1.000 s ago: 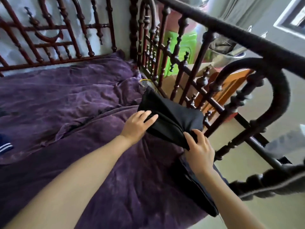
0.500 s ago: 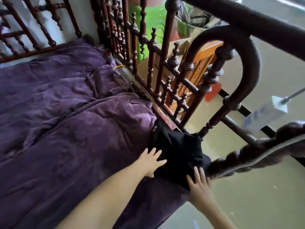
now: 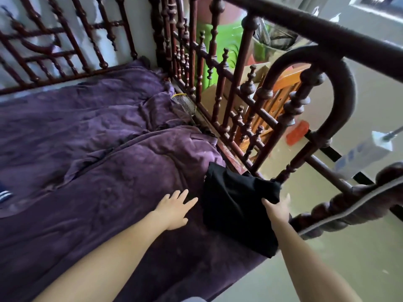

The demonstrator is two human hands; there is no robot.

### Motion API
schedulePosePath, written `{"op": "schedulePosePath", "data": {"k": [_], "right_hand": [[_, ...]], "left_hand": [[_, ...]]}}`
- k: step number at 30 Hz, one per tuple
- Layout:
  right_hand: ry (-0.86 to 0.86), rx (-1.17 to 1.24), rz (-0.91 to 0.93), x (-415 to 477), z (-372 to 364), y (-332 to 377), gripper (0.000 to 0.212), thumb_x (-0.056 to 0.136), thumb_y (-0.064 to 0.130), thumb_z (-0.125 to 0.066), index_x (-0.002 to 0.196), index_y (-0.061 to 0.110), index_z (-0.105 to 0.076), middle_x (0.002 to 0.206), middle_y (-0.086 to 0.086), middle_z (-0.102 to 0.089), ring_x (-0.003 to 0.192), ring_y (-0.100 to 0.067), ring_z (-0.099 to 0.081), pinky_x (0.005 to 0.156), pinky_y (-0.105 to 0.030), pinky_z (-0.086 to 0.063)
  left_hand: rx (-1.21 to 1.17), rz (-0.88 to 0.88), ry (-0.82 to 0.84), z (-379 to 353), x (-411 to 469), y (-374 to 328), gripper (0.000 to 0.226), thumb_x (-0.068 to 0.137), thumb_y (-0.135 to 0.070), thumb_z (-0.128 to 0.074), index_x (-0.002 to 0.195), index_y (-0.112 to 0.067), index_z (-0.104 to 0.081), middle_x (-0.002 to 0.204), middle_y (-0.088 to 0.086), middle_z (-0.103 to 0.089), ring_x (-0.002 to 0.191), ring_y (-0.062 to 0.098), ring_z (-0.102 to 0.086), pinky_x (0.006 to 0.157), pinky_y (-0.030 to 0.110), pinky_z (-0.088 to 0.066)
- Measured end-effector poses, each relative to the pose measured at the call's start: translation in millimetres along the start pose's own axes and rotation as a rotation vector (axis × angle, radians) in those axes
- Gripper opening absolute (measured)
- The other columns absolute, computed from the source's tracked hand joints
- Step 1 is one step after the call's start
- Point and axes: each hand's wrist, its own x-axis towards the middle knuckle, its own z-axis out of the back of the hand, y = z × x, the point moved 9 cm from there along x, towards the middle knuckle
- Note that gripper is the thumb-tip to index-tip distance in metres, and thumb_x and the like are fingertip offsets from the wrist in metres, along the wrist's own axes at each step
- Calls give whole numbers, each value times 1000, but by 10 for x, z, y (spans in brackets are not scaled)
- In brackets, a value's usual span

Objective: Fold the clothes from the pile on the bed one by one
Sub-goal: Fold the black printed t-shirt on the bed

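Recorded 2 shifts against 0.5 s back: left hand off the black garment and onto the purple quilt; right hand up from the garment's near edge to its right edge. Against 1.0 s back, found garment no longer raised between both hands but lying down on the bed.

Logged quilt as rumpled, covering the mattress, with 1 long fold running across it. Noted dark red bed frame of turned spindles along the far and right sides. Placed garment folded at the quilt's right edge, far corner against the frame's lower rail, near corner at the bed's edge. Saw left hand flat on quilt, fingers straight and spread, just beside garment's left edge, not touching it. Saw right thumb on top of the fabric; fingers blurred past the edge, so cannot tell whether gripping or only touching. Spotted yellow-rimmed mesh racket head between quilt and frame, and striped navy cloth at the left margin.
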Motion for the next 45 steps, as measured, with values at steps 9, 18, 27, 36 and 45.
{"op": "schedulePosePath", "data": {"k": [9,18,27,36,45], "right_hand": [[-289,224,-148,-181,251,-682,64,90,20,-54,145,7,-23,147,-19,-33,133,-34,-35,110,-38,-27],[-326,-604,454,-403,81,-51,77,70,2,-69,138,-7,-36,140,-37,-32,129,-51,-33,104,-55,-30],[15,-1224,629,58,-338,-387,67,95,59,-21,150,28,2,158,-12,3,145,-35,5,116,-46,-2],[-68,-1115,779,-267,-364,-15,67,84,45,-63,138,10,-46,143,-31,-34,133,-48,-33,106,-58,-29],[66,-1113,1140,-1252,-1225,773,63,73,46,-75,125,14,-61,135,-27,-49,125,-45,-46,97,-59,-40]], "left_hand": [[-29,6,21,-106,-112,19,66,96,-37,-39,150,-25,-2,157,15,0,142,31,-9,112,43,-21],[-30,-32,29,-115,19,-231,66,96,-40,-38,151,-23,-4,157,16,-2,141,31,-13,110,42,-24],[-57,-9,43,-223,62,-228,66,97,-42,-37,151,-23,-4,157,15,-4,142,29,-12,111,42,-23],[-126,98,-166,-204,-40,-109,63,97,-44,-34,151,-23,-8,158,7,-5,145,23,-2,116,39,-12],[-231,455,-313,-385,-920,804,60,98,-46,-30,150,-24,-11,159,4,-3,145,20,0,115,36,-9]]}}
